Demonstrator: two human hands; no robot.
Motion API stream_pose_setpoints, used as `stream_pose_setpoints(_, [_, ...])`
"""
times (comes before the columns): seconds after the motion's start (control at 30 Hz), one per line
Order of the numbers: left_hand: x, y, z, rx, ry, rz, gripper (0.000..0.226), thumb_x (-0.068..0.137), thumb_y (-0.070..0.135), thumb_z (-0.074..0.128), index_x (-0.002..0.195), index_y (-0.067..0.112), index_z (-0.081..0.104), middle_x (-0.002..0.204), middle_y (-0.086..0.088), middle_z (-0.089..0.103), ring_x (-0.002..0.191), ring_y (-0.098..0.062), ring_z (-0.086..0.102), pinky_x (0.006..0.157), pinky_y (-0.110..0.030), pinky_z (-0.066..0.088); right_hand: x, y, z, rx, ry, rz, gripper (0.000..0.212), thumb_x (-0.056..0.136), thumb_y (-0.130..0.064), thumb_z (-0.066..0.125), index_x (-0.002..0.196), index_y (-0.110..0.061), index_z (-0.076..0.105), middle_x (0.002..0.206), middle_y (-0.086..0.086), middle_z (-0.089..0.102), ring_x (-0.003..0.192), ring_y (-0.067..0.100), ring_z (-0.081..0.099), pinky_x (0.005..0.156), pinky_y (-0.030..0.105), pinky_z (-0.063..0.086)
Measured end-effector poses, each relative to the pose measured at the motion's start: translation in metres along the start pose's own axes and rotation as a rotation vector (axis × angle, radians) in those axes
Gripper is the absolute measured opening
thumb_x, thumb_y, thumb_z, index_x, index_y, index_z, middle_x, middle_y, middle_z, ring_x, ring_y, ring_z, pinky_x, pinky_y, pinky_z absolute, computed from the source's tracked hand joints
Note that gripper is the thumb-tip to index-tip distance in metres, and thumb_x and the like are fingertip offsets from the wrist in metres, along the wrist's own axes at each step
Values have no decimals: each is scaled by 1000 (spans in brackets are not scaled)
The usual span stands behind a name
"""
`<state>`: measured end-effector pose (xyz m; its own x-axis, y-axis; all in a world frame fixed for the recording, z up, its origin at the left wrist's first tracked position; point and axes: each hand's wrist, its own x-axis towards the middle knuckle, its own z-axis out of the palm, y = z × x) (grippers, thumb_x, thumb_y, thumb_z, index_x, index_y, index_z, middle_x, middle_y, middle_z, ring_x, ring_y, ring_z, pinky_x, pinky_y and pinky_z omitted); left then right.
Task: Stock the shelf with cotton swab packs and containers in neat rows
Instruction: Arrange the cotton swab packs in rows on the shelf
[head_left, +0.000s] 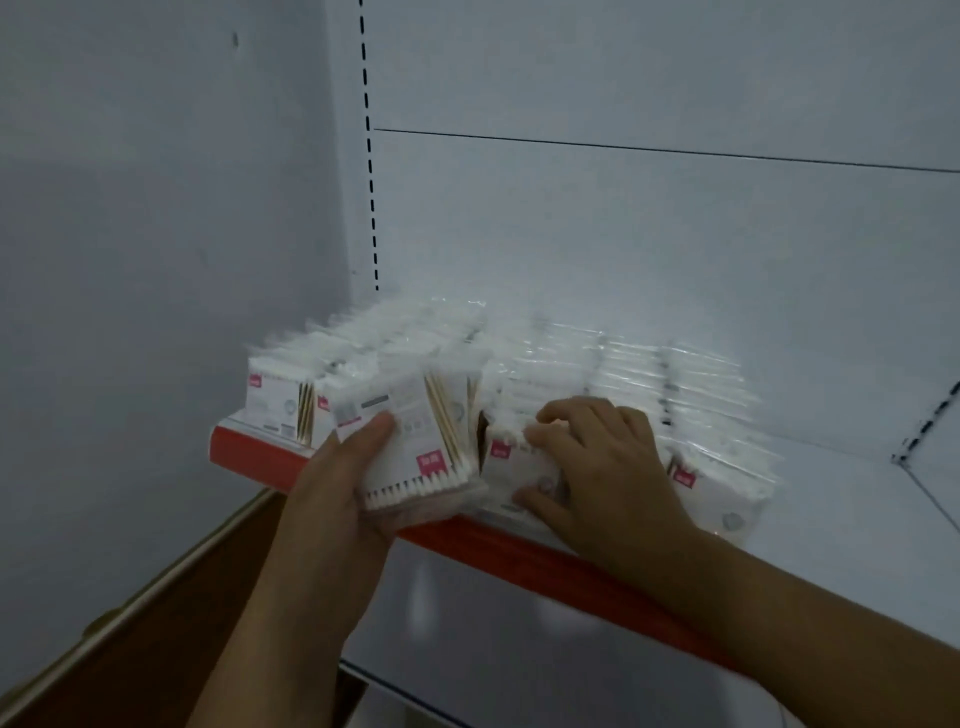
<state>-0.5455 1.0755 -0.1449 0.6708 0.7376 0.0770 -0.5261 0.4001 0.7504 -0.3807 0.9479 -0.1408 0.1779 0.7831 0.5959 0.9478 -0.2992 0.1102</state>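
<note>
Clear-film swab pack (410, 441) is clamped in your left hand (337, 483), thumb on its face, at the red shelf edge (249, 457), sticks running near to far. Your right hand (608, 467) grips the front pack (514, 462) of the row just right of it, fingers curled over its top.

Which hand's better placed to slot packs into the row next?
Left, probably: the left hand grips loose packs at the shelf front; the right hand clasps the shelved row.
</note>
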Motion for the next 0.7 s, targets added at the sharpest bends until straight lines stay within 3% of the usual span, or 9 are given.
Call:
stream_pose_setpoints(0.2, [14,5,-9,64,-115,-54,40,63,33,74,101,22,75,113,-11,71,100,-32,69,74,-53,57,11,-12,5,30,-62,59,45,67,-41,78,101,-13,68,109,6,64,102,27,60,86,42,43])
stream_pose_setpoints(0.37, [18,1,-6,67,-205,-124,42,62,32,74,101,18,76,111,-12,71,99,-32,69,69,-50,58,7,-7,-18,135,11,182,44,90,-42,50,125,-17,61,138,4,52,134,23,40,112,45,22])
stream_pose_setpoints(0.43, [18,1,-3,94,-205,-142,47,56,29,78,100,16,76,110,-13,71,97,-31,70,68,-49,58,17,-9,-41,436,90,331,45,92,-49,40,126,-26,58,129,-11,58,124,10,48,106,36,37])
stream_pose_setpoints(0.47, [18,1,-2,114,-206,-144,48,53,26,80,99,16,76,108,-13,72,95,-31,71,68,-47,59,23,-12,-52,643,47,388,47,90,-59,38,124,-33,57,119,-20,61,112,2,55,96,31,46])
stream_pose_setpoints(0.53, [16,2,2,168,-251,-154,45,55,28,78,99,18,76,107,-13,72,93,-29,71,69,-46,60,34,-13,-66,905,-135,430,47,81,-69,48,114,-38,59,101,-20,67,90,0,66,77,24,55])
stream_pose_setpoints(0.63, [11,3,4,211,-298,-193,49,53,28,81,100,18,75,108,-15,71,93,-33,71,72,-55,58,38,-11,-73,921,-206,414,23,78,-42,70,98,-30,66,94,-11,68,74,8,69,62,22,56])
stream_pose_setpoints(0.7, [7,5,4,214,-335,-207,54,50,33,86,101,17,75,107,-17,71,90,-32,71,67,-53,59,35,-9,-74,975,-259,429,26,76,-35,76,98,-26,66,97,-9,67,78,12,69,65,25,58])
